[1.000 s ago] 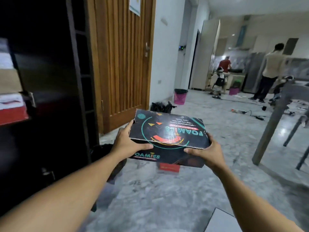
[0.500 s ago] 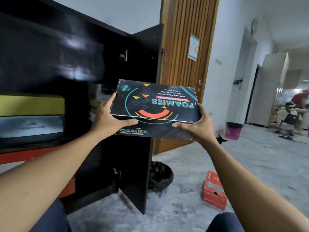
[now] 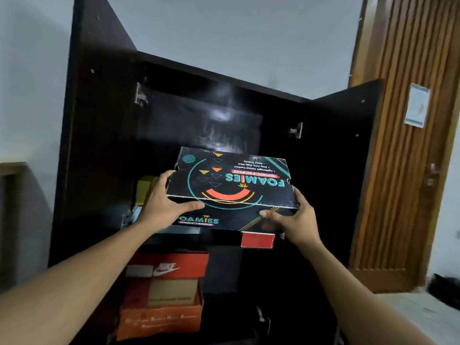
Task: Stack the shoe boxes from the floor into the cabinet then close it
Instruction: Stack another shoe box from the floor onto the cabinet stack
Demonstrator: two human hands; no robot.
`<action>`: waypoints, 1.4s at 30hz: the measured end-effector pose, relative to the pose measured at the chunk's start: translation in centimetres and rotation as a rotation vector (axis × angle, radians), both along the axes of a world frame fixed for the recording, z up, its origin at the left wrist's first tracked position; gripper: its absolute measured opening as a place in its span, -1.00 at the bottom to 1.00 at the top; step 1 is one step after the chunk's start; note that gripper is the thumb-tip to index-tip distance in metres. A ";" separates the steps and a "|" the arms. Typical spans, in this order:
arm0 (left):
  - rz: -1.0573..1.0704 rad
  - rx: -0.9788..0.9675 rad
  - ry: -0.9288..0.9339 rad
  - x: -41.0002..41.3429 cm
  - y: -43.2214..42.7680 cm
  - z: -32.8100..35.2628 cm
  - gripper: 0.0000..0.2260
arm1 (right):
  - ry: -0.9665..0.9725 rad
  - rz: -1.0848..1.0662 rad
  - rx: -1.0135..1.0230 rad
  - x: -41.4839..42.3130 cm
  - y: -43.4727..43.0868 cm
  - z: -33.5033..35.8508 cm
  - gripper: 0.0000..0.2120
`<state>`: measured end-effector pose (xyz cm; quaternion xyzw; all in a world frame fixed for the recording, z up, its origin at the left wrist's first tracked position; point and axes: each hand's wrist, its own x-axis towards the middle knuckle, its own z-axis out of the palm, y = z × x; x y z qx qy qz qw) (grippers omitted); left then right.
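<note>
Both hands grip black printed cardboard shoe box (image 3: 231,188) w/ fingers wrapped round its ends: left hand (image 3: 164,205), right hand (image 3: 296,220). Box held level in front of open black wooden cabinet (image 3: 99,145), above orange Nike shoe box (image 3: 171,265) at the lower shelf's left edge.

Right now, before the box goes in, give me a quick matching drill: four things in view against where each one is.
Things:
1. black Foamies box
2. orange Nike box
3. small red box
4. paper notice

Places:
A. on the wooden door, right of the cabinet
B. held in front of the open cabinet by left hand and right hand
C. just below the held box, on the right
D. top of the stack on the lower left shelf

Pairs: 1-B, 2-D, 3-C, 4-A
</note>
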<state>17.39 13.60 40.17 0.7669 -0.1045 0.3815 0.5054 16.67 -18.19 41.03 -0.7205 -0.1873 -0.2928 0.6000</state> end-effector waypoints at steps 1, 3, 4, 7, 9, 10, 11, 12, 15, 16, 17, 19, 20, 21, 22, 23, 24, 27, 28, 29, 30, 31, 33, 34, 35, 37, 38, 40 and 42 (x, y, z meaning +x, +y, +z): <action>0.023 -0.031 0.008 0.6 0.9 -0.5 -0.06 | 0.010 0.050 0.035 1.4 1.3 -0.1 -0.20; 0.088 -0.067 0.025 2.1 2.4 -1.3 -0.04 | 0.039 0.140 0.082 4.4 3.8 -0.4 -0.24; 0.130 -0.067 0.038 2.9 3.2 -1.5 -0.02 | 0.050 0.159 0.098 6.0 4.8 -0.6 -0.29; 0.228 -0.052 0.061 5.2 5.3 -1.1 0.00 | 0.092 0.198 0.143 11.0 7.6 -1.5 -0.30; 0.275 -0.029 0.055 6.9 6.5 0.1 0.00 | 0.106 0.157 0.165 14.5 9.2 -1.9 -0.22; 0.294 -0.007 0.052 7.9 7.1 0.9 -0.02 | 0.105 0.138 0.182 16.1 10.0 -1.7 -0.17; 0.315 0.013 0.054 9.1 7.7 1.7 -0.05 | 0.096 0.117 0.197 17.6 10.7 -1.3 -0.14; 0.329 0.022 0.052 10.3 8.4 2.6 -0.07 | 0.075 0.082 0.199 19.3 11.3 -0.8 -0.15; 0.381 -0.005 0.055 14.3 9.5 4.6 -0.12 | -0.008 0.004 0.210 23.7 13.1 0.5 -0.27; 0.401 -0.038 0.053 15.5 9.5 5.0 -0.15 | -0.007 -0.003 0.197 25.2 13.6 0.7 -0.30; 0.430 -0.070 0.051 16.6 9.4 5.1 -0.18 | -0.003 0.007 0.176 26.6 14.1 0.6 -0.34; 0.508 -0.111 0.042 19.0 9.4 4.7 -0.31 | 0.010 0.045 0.144 29.4 15.1 -0.1 -0.41; 0.550 -0.117 0.028 20.0 9.3 4.3 -0.41 | 0.032 0.069 0.120 30.4 15.4 -0.6 -0.44; 0.595 -0.110 0.016 20.9 9.3 3.7 -0.50 | 0.056 0.088 0.083 31.3 15.8 -1.2 -0.45; 0.635 -0.096 0.004 21.7 9.3 3.1 -0.57 | 0.075 0.102 0.032 31.9 16.0 -1.9 -0.42; 0.673 -0.068 -0.004 22.4 9.3 2.4 -0.62 | 0.074 0.114 -0.017 32.5 16.3 -2.6 -0.38; 0.695 -0.025 -0.014 23.1 9.5 1.6 -0.65 | 0.069 0.124 -0.049 33.1 16.4 -3.4 -0.31; 0.706 0.143 0.033 25.0 10.4 -1.1 -0.56 | 0.025 0.126 -0.216 34.3 16.7 -5.1 -0.17; 0.703 0.200 0.076 25.6 10.8 -1.9 -0.53 | 0.007 0.113 -0.276 34.4 16.9 -5.2 -0.16; 0.694 0.243 0.126 26.0 11.1 -2.6 -0.50 | -0.005 0.100 -0.316 34.5 17.1 -5.2 -0.16; 0.675 0.272 0.165 26.3 11.4 -3.1 -0.48 | -0.002 0.100 -0.337 34.8 17.4 -5.1 -0.15; 0.648 0.288 0.203 26.7 11.6 -3.5 -0.46 | 0.015 0.101 -0.363 35.3 17.7 -5.0 -0.13; 0.609 0.316 0.288 27.5 12.1 -3.9 -0.40 | 0.050 0.102 -0.447 36.3 18.4 -4.6 -0.10; 0.604 0.338 0.335 27.9 12.3 -4.0 -0.37 | 0.061 0.096 -0.484 36.9 18.7 -4.5 -0.09; 0.608 0.362 0.381 28.2 12.4 -3.9 -0.35 | 0.073 0.089 -0.517 37.6 18.9 -4.4 -0.08; 0.633 0.393 0.445 28.8 12.4 -3.6 -0.36 | 0.098 0.089 -0.567 38.5 19.1 -4.4 -0.04; 0.649 0.397 0.463 29.0 12.2 -3.5 -0.37 | 0.106 0.092 -0.587 38.7 19.1 -4.4 -0.02; 0.669 0.400 0.480 29.3 11.9 -3.4 -0.36 | 0.131 0.103 -0.610 39.1 19.0 -4.4 0.01; 0.659 0.403 0.486 29.2 11.9 -3.4 -0.33 | 0.152 0.127 -0.626 38.7 18.9 -4.1 0.00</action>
